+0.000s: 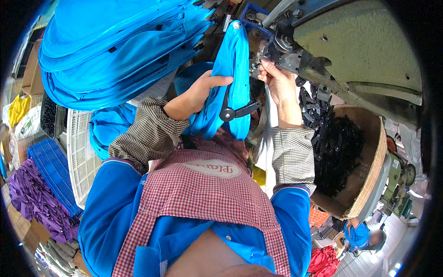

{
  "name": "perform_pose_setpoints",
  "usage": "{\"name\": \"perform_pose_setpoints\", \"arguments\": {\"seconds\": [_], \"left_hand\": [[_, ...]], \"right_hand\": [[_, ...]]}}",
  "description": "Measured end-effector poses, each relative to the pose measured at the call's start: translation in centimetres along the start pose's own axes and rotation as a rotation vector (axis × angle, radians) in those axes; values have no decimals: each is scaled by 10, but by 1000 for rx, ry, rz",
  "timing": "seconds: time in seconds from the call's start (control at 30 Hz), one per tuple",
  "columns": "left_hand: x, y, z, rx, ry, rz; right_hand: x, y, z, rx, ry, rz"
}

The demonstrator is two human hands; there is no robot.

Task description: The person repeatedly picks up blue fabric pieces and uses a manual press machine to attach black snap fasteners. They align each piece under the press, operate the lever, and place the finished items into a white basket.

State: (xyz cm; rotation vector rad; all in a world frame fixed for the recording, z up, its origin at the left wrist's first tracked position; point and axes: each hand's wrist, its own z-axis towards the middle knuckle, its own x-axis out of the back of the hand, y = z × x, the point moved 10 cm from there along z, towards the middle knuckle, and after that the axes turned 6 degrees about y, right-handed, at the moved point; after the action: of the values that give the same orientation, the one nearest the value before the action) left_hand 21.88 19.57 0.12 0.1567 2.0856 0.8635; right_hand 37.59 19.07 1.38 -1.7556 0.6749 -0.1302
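Observation:
My left hand (199, 96) is closed on a folded piece of bright blue fabric (236, 60), its thumb lying flat across the cloth. The fabric tapers to a narrow end with a round metal fitting (236, 25). Lower on the cloth sits a black plastic strap piece (244, 110) with a round pivot. My right hand (280, 85) is raised beside the dark metal head (286, 46) of a large green machine (364, 51). Its thumb and forefinger are pinched together there; whatever they hold is too small to make out.
A tall stack of blue fabric pieces (120, 51) fills the upper left. A cardboard box (376, 175) of black plastic parts (339, 152) stands at right. White (78, 157) and blue crates (53, 168) and purple fabric (39, 203) lie left. Another person (357, 235) sits at lower right.

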Motion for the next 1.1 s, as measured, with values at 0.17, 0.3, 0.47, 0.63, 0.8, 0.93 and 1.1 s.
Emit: {"name": "perform_pose_setpoints", "arguments": {"seconds": [0.17,0.3,0.47,0.63,0.8,0.93,1.1], "left_hand": [[-7,6,-2,-43,-2,7],[-4,11,6,-119,21,56],[2,17,15,-145,53,161],[-9,19,23,-147,79,250],[-24,35,51,-243,-18,288],[-20,34,73,-164,10,239],[-3,15,79,1,135,91]], "right_hand": [[-1,-11,-8,51,118,-121],[5,40,-48,-42,33,-169],[-30,33,-68,-48,-204,-157],[-24,22,-70,154,-103,-277],[-10,2,-55,209,84,-285],[-7,13,-29,26,39,-125],[-11,27,-28,-212,17,8]]}}
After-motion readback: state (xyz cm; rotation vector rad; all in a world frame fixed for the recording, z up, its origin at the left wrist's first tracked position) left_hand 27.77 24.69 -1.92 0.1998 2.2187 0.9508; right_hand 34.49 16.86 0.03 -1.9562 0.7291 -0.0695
